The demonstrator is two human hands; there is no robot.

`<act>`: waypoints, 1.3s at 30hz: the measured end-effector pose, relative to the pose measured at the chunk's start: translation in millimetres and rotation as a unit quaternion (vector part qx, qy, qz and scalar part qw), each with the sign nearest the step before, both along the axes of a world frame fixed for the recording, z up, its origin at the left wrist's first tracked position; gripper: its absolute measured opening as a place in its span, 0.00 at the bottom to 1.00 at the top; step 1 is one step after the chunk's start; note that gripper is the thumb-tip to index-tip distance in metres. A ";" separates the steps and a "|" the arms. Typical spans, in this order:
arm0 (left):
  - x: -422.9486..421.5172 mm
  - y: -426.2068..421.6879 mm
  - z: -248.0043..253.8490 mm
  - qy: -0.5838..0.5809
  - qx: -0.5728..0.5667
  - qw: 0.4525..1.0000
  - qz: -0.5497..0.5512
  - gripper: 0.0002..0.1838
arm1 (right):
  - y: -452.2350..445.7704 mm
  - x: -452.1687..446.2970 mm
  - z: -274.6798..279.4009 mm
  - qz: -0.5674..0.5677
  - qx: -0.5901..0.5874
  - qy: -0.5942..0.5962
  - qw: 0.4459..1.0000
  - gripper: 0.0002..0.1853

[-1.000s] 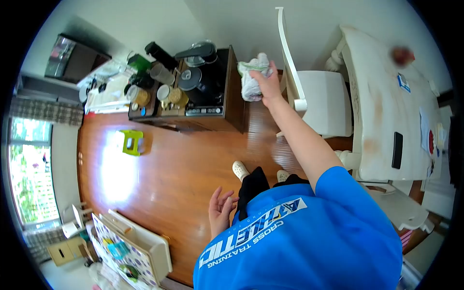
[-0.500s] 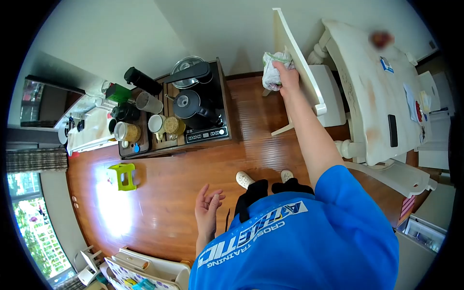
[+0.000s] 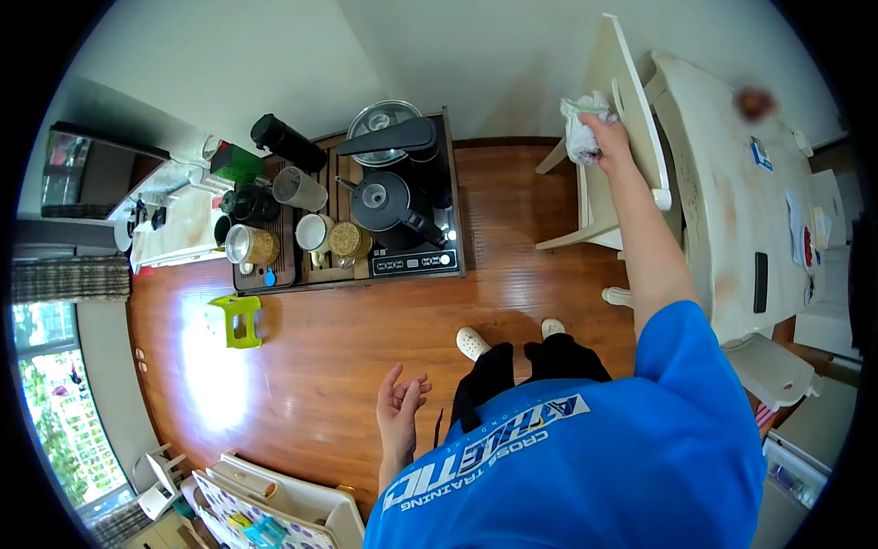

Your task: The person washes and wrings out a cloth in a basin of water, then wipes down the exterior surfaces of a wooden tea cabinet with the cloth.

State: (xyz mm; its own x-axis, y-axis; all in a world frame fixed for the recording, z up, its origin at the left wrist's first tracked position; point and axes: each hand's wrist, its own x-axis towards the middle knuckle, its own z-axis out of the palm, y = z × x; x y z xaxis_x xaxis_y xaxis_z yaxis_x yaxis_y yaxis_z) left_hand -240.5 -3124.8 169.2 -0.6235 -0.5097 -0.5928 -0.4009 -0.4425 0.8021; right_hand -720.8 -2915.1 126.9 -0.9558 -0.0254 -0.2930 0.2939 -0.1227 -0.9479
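Observation:
My right hand (image 3: 607,142) is closed around a crumpled white cloth (image 3: 580,131) and presses it near the backrest of a white chair (image 3: 642,119). Part of the cloth hangs past my fingers, and whether it touches the backrest all along I cannot tell. Low in front of my body, my left hand (image 3: 400,414) hangs in the air with its fingers loosely apart and nothing in it. Beside the chair stands a white dining table (image 3: 732,210) with a black phone (image 3: 761,282) lying on it.
To the left, a tea cabinet (image 3: 384,267) carries a dark kettle (image 3: 380,199), jars, a mug (image 3: 314,232) and a glass-lidded pot (image 3: 377,119). A green stool (image 3: 242,322) stands on the wooden floor (image 3: 320,366). A second white chair (image 3: 773,368) is at the table's near side.
The view has shifted, so the chair, cloth and my right hand appear further right. The near chair looks more tucked behind my arm. My left hand remains loosely open.

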 end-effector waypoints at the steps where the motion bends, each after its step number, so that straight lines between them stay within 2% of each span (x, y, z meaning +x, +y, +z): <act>1: -4.0 2.2 -3.7 0.000 0.005 1.000 0.004 0.24 | 1.0 1.6 -1.4 -0.010 0.034 -0.025 0.999 0.19; 4: -24.8 12.9 -15.9 -0.025 0.012 1.000 -0.001 0.23 | -5.5 30.1 -22.6 0.034 0.050 0.001 0.998 0.21; 5: -31.2 17.3 -28.0 -0.031 0.010 0.999 0.008 0.23 | -6.7 38.6 -49.4 0.055 0.021 0.016 0.998 0.20; 7: -52.2 25.0 -59.8 -0.025 -0.078 0.994 -0.073 0.25 | -22.5 69.8 -95.5 0.052 0.060 0.000 0.997 0.22; 8: -70.3 26.9 -67.7 -0.030 -0.087 0.994 -0.065 0.25 | -31.9 88.8 -124.1 0.067 0.085 -0.007 0.994 0.24; 9: -87.7 30.1 -73.8 -0.055 -0.172 0.977 -0.111 0.26 | -44.9 116.2 -117.5 0.096 0.082 -0.027 0.992 0.24; 10: -104.4 32.5 -81.8 -0.081 -0.254 0.951 -0.159 0.27 | -56.7 137.2 -120.1 0.121 0.032 -0.005 0.992 0.24; 11: -121.1 32.3 -90.4 -0.091 -0.259 0.949 -0.157 0.27 | -68.1 152.6 -130.9 0.167 0.013 -0.015 0.986 0.24; 12: -138.2 30.3 -100.6 -0.067 -0.362 0.909 -0.193 0.28 | -80.4 164.6 -102.5 0.196 0.018 -0.028 0.980 0.23; 13: -149.0 29.0 -111.8 -0.040 -0.460 0.857 -0.228 0.29 | -99.7 176.8 -133.1 0.197 -0.124 -0.009 0.973 0.24; 14: -153.2 28.7 -125.1 -0.045 -0.465 0.854 -0.229 0.29 | -111.7 180.1 -134.3 0.214 0.017 0.071 0.974 0.26; 15: -161.4 28.4 -135.1 -0.041 -0.505 0.829 -0.236 0.30 | -120.8 178.6 -135.8 0.225 0.159 0.150 0.949 0.29; 16: -169.9 28.4 -145.3 -0.035 -0.544 0.803 -0.241 0.31 | -126.9 171.6 -138.0 0.229 0.178 0.138 0.947 0.28; 21: -175.8 38.5 -147.8 -0.080 -0.545 0.787 -0.276 0.32 | -140.0 146.4 -140.8 0.251 0.214 0.112 0.937 0.27; 23: -177.7 38.6 -142.1 -0.125 -0.523 0.788 -0.299 0.32 | -146.4 123.5 -160.2 0.172 0.199 0.060 0.963 0.28; 24: -176.0 37.5 -143.4 -0.124 -0.525 0.784 -0.309 0.34 | -153.7 112.4 -167.9 0.112 0.190 0.079 0.972 0.28; 25: -174.9 37.1 -142.6 -0.127 -0.525 0.784 -0.306 0.34 | -154.6 93.4 -152.9 0.117 0.199 0.035 0.972 0.27; 26: -175.2 36.7 -139.9 -0.127 -0.519 0.785 -0.315 0.35 | -160.0 74.9 -159.2 0.107 0.192 0.041 0.975 0.27; 27: -176.3 36.4 -136.9 -0.127 -0.513 0.785 -0.323 0.35 | -163.4 56.7 -157.3 0.078 0.217 0.096 0.968 0.26; 30: -175.3 34.1 -134.1 -0.138 -0.500 0.790 -0.328 0.37 | -181.3 -9.5 -135.9 -0.035 0.238 0.102 0.965 0.27; 32: -173.8 33.0 -135.0 -0.133 -0.504 0.784 -0.336 0.37 | -204.2 -47.7 -130.7 -0.080 0.190 0.204 0.957 0.27; 33: -174.3 32.5 -134.3 -0.133 -0.504 0.785 -0.335 0.37 | -210.7 -54.7 -116.6 -0.034 0.227 0.254 0.940 0.24; 35: -173.8 32.3 -134.3 -0.131 -0.500 0.786 -0.338 0.38 | -227.5 -69.1 -134.3 0.138 0.275 0.300 0.903 0.22; 36: -174.0 32.6 -133.5 -0.133 -0.497 0.787 -0.341 0.38 | -228.7 -65.1 -141.6 0.140 0.277 0.295 0.903 0.22; 38: -175.4 34.2 -132.8 -0.115 -0.501 0.791 -0.332 0.39 | -229.6 -56.4 -156.1 0.142 0.286 0.423 0.848 0.21; 39: -174.5 35.1 -133.7 -0.113 -0.497 0.791 -0.337 0.39 | -226.2 -48.1 -162.3 0.142 0.291 0.420 0.848 0.21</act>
State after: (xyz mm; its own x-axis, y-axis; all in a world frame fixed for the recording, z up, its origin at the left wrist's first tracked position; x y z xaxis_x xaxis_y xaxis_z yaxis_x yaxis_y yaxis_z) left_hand -415.0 -3089.7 35.5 -0.8874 -0.3921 -0.2425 -0.4608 0.7379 0.4930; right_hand -768.9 -3141.4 -35.4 -0.8132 -0.3734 0.4464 -0.5753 0.4001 -0.7134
